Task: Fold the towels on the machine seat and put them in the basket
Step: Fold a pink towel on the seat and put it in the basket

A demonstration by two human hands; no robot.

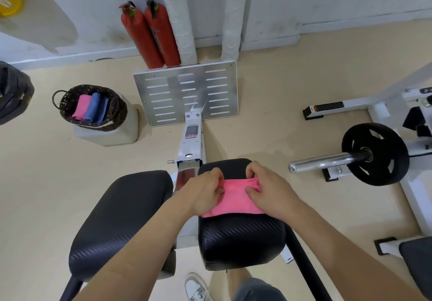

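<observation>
Left hand [205,190] and right hand [268,189] both pinch the folded pink cloth towel [233,201] on the black padded machine seat [240,240]; dark woven basket [93,107] holds pink and blue towels.

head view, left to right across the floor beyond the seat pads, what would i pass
dark bag → basket holding folded towels → metal footplate → weight plate on its bar. The fire extinguishers overlap the footplate, so they are left out.
</observation>
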